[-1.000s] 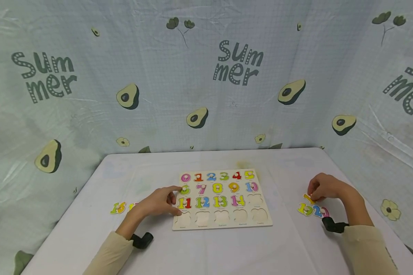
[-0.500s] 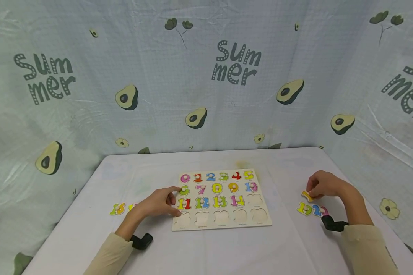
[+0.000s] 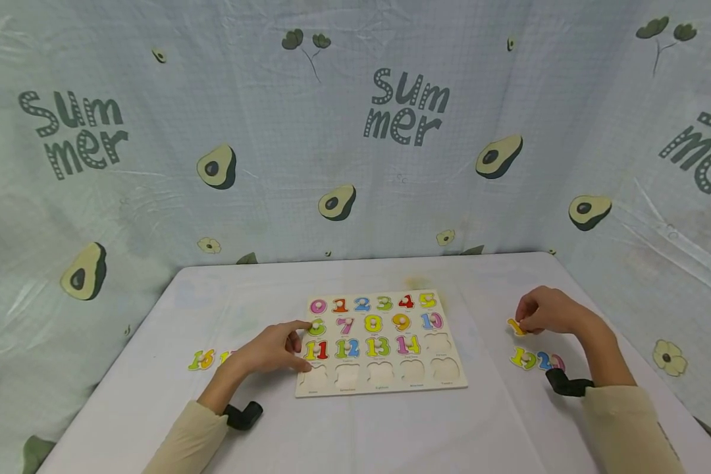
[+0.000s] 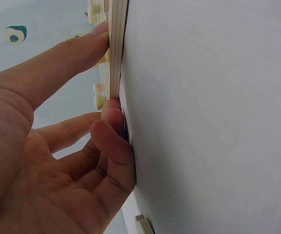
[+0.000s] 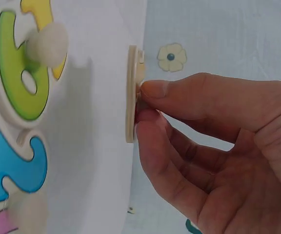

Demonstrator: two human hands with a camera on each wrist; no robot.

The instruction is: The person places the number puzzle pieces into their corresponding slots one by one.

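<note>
My left hand (image 3: 271, 349) rests at the left edge of a wooden number puzzle board (image 3: 385, 390), index finger beside the green 6 and thumb lower down. In the left wrist view the thumb (image 4: 77, 51) lies on the board's face, with other fingers bent at its edge. My right hand (image 3: 550, 309) pinches a number piece (image 3: 515, 327) showing a yellow 1; its other digit is hidden by fingers. In the right wrist view this piece (image 5: 130, 95) stands edge-on, clear of the table. Near that hand lie a green-and-yellow 19 piece (image 3: 523, 359) and a blue-and-pink 20 piece (image 3: 545, 359).
Left of the board lies a 16 piece (image 3: 201, 359), with another number piece (image 3: 225, 356) partly hidden by the left forearm. Knobbed numbers 0 to 14 fill the board's upper slots; the lowest row is bare recesses. A patterned cloth (image 3: 272, 118) hangs behind the table.
My right hand has lifted the yellow-1 piece and moved it up and slightly left, away from the 19 and 20 pieces. The left hand and board have stayed put.
</note>
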